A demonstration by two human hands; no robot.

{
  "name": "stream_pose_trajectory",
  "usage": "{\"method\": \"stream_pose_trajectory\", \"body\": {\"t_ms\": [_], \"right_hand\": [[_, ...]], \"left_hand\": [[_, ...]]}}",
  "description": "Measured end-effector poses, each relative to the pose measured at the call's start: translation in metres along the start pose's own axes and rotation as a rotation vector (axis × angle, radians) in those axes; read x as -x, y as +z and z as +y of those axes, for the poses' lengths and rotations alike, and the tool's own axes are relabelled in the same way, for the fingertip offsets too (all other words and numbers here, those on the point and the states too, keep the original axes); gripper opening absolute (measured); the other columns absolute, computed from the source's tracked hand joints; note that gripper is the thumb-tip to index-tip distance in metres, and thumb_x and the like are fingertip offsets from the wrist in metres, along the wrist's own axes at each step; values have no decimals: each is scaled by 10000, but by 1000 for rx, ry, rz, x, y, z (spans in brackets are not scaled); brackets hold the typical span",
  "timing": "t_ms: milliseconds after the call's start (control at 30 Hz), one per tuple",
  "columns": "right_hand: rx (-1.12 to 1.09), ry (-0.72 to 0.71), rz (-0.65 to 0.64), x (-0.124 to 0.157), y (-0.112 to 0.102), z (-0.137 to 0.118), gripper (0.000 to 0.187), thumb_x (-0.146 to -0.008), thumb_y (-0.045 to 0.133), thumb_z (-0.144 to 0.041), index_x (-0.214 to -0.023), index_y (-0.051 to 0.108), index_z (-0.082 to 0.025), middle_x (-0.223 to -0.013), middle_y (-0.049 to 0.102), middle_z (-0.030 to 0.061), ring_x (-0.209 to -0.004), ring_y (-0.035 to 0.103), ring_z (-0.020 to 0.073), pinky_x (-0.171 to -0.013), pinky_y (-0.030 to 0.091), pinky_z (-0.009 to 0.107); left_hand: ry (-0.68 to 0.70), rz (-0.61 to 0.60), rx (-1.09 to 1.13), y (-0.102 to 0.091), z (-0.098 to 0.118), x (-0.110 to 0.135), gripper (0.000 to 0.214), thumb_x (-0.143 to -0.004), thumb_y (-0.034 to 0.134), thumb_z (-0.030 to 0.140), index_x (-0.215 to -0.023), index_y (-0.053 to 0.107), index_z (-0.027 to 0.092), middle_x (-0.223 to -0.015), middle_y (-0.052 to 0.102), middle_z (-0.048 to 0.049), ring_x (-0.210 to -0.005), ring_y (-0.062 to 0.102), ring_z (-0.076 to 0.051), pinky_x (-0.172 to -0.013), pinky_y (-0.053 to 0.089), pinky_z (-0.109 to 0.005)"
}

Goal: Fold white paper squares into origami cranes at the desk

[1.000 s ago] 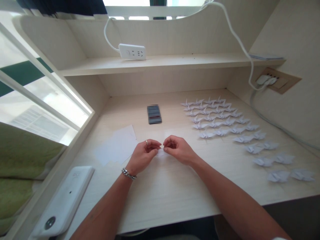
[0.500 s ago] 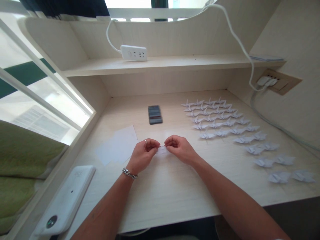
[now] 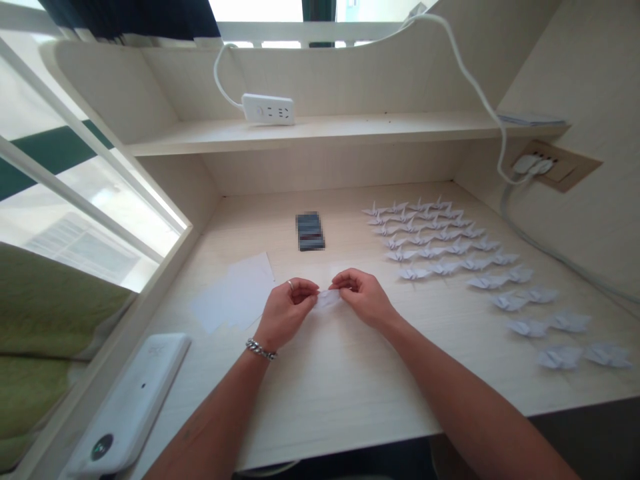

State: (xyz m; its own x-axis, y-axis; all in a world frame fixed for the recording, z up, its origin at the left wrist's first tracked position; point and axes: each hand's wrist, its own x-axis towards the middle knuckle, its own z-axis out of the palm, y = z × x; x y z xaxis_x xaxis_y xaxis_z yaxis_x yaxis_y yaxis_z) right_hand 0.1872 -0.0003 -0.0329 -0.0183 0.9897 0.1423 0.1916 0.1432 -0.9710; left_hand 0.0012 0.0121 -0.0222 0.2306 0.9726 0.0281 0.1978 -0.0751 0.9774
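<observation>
A small piece of folded white paper [image 3: 328, 299] is pinched between my two hands, just above the desk. My left hand [image 3: 287, 308], with a ring and a chain bracelet, grips its left end. At the right end, my right hand [image 3: 365, 297] holds it between thumb and fingers. The paper's exact folded shape is too small to make out. Left of my left hand lie flat white paper sheets [image 3: 237, 290], overlapping one another. Rows of white folded paper cranes [image 3: 435, 233] stand on the right side of the desk.
A dark, blurred rectangular object [image 3: 310, 231] lies beyond my hands. A white box-shaped device [image 3: 135, 400] rests at the front left. Above the desk, a shelf [image 3: 345, 128] carries a white power strip [image 3: 269, 109]. Cables run down by the wall socket [image 3: 557, 165] at right.
My right hand has shifted slightly to the right, and more of the folded paper shows between my fingers. My left hand keeps its pinch nearly in place.
</observation>
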Motion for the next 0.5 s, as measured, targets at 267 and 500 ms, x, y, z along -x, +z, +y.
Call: {"method": "stream_pose_trajectory", "body": {"t_ms": [267,500], "right_hand": [[262,-234,72,12,18,-9,210,-808,570,-175,-968,706,-181,-971,695,71,-770,625,163,-724,527,298],[-80,68,-35,5,24,-2,318,-795,637,-333,-1047,702,-151,-1040,711,105,-888,666,204,-808,539,337]], "left_hand": [[16,215,-19,6,1,1,225,-739,685,238,-933,623,142,-849,724,-62,-805,696,-180,-782,556,-316],[121,119,-197,9,-1,4,211,-827,617,327,-948,700,175,-940,736,-64,-865,690,-198,-827,538,-334]]}}
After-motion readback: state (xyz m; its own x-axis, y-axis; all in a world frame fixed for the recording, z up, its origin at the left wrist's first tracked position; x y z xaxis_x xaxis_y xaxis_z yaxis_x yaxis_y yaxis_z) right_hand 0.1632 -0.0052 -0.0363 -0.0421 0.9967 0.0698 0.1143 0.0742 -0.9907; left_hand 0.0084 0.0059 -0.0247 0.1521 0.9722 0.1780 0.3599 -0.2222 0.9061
